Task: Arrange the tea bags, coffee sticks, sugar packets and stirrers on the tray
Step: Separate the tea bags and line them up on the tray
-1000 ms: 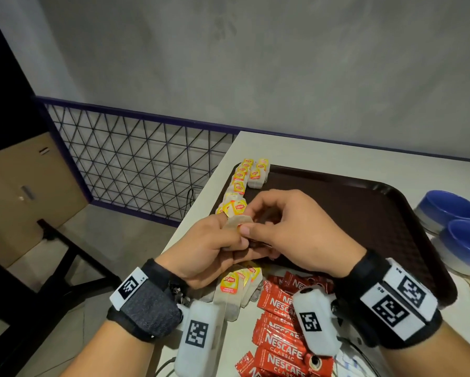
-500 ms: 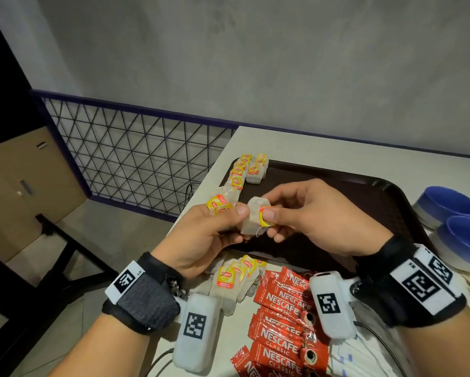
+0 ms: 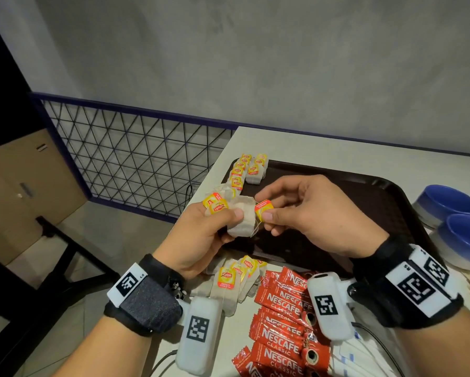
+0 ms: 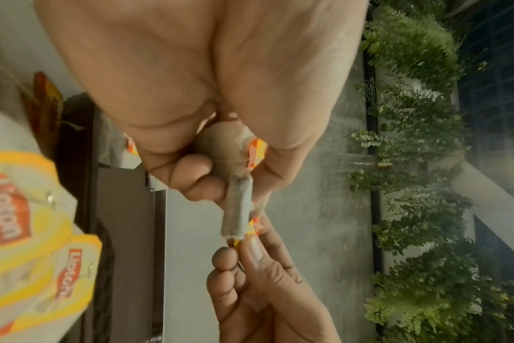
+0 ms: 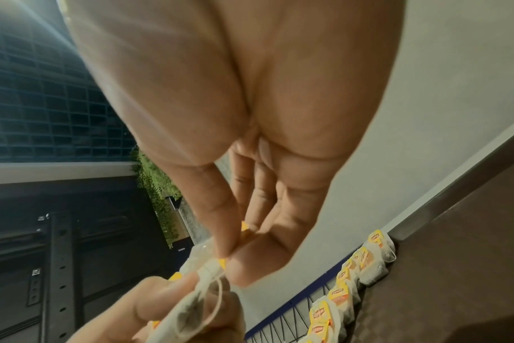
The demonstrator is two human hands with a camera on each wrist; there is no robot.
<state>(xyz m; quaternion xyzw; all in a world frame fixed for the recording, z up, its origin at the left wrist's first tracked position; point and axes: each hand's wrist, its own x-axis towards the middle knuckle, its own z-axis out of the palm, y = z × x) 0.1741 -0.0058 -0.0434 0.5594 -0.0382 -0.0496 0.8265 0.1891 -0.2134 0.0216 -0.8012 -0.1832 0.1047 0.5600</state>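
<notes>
Starting nearest, red coffee sticks (image 3: 280, 322) and a heap of tea bags (image 3: 236, 278) are seen lying on the table (image 3: 337, 148), not yet on the tray; white packets (image 3: 348, 357) are glimpsed at the bottom edge, likely the sugar, though this cannot be told for sure. Above them one tea bag (image 3: 243, 216) is held up between both hands. It is gripped by the curled left hand (image 3: 201, 238), along with a few more bags whose yellow tags poke out behind the thumb. Its own yellow tag (image 3: 263, 209) is pinched by the thumb and finger of the right hand (image 3: 312, 216). A second ago the hands were pressed close together around the bag; now they are pulled a little apart, and the tag is drawn out to the side. This is judged to mean one bag is being worked loose from the bunch, ready to be laid down. Just behind the hands the dark brown tray (image 3: 364, 197) is found. Only tea bags are held in it: a row of tea bags (image 3: 242, 170) is lined up at its far left corner, and the rest of it is bare. To the right, beside the tray, two blue bowls (image 3: 454, 219) are set; what is in them cannot be seen.
</notes>
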